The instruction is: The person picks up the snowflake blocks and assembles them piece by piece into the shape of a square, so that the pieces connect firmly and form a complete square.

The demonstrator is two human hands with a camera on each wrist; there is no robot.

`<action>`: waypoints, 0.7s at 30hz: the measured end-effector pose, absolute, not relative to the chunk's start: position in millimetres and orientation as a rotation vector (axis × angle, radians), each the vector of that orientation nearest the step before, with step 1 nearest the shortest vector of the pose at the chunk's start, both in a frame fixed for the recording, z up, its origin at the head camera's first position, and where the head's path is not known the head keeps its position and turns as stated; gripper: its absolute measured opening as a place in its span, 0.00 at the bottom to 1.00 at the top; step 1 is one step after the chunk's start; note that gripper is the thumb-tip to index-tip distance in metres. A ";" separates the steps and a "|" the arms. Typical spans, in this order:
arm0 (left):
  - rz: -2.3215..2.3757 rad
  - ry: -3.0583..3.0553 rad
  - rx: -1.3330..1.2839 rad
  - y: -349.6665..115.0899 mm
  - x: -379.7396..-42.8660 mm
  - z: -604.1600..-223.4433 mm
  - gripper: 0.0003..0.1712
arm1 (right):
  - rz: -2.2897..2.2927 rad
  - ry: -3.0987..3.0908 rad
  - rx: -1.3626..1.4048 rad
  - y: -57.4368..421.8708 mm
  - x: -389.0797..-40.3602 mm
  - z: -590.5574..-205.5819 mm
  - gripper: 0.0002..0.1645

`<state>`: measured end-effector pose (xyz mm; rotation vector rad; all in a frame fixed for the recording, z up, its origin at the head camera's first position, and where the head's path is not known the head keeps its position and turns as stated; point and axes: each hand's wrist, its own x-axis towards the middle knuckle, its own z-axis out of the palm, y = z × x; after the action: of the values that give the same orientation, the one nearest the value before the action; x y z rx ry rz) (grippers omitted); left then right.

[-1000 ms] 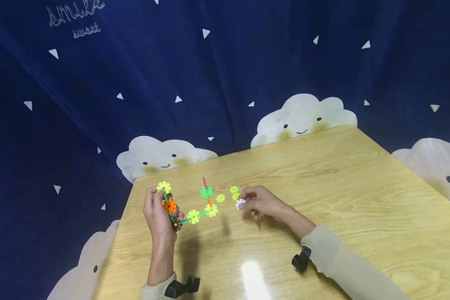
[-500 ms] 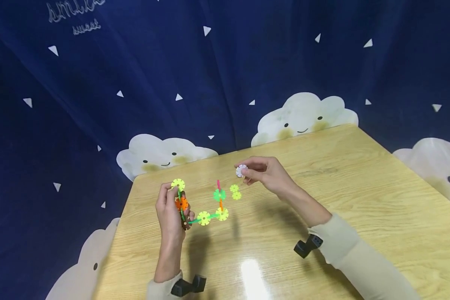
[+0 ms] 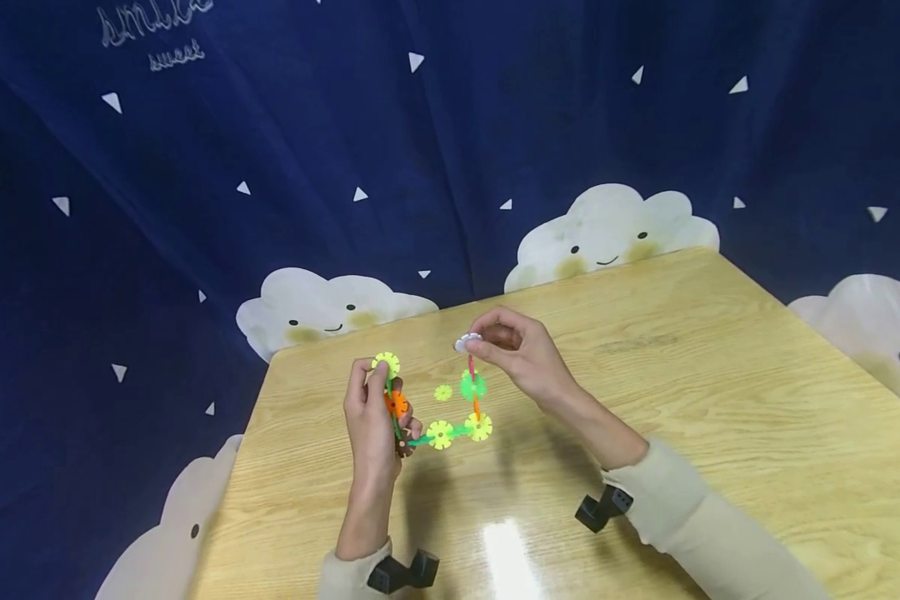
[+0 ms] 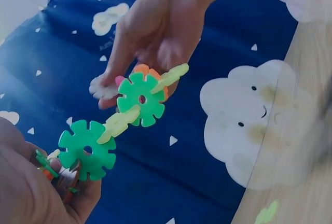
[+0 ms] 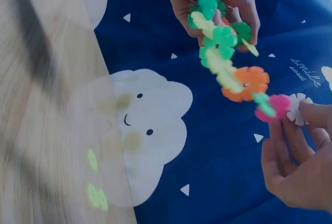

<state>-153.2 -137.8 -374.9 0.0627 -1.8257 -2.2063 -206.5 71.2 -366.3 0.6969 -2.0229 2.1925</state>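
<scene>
My left hand (image 3: 372,417) grips one side of a U-shaped chain of slotted plastic discs (image 3: 440,434), held up over the table. Along that side run a yellow disc (image 3: 386,364), an orange disc (image 3: 396,404) and a brown one. Green and yellow discs form the bottom, and an orange disc, a green disc (image 3: 473,386) and a pink disc (image 5: 273,108) rise on the other side. With thumb and fingers my right hand (image 3: 521,350) pinches a white disc (image 3: 468,342) right at the pink disc's edge. In the right wrist view the white disc (image 5: 298,109) meets the pink one.
A loose yellow-green disc (image 3: 442,392) lies on the wooden table (image 3: 645,375) behind the chain; more loose discs (image 5: 97,197) show in the right wrist view. A dark blue curtain (image 3: 345,125) with clouds and triangles hangs along the table's far edge.
My right hand has lifted the white disc up from beside the loose discs, then brought it to the chain's pink end. My left hand has shifted right with the chain.
</scene>
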 end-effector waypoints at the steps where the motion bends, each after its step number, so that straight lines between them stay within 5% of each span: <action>1: -2.213 -1.829 0.058 -135.3 -152.9 -375.1 0.13 | 2.185 -2.014 0.702 70.1 -206.1 -366.4 0.08; 21: -2.307 -1.866 0.025 -104.0 -146.0 -374.7 0.11 | 2.274 -1.925 0.879 57.7 -198.6 -367.7 0.06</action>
<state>-146.0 -104.0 -374.7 0.0254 -1.8659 -2.3068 -198.6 57.7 -367.7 0.8794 -1.9249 2.2737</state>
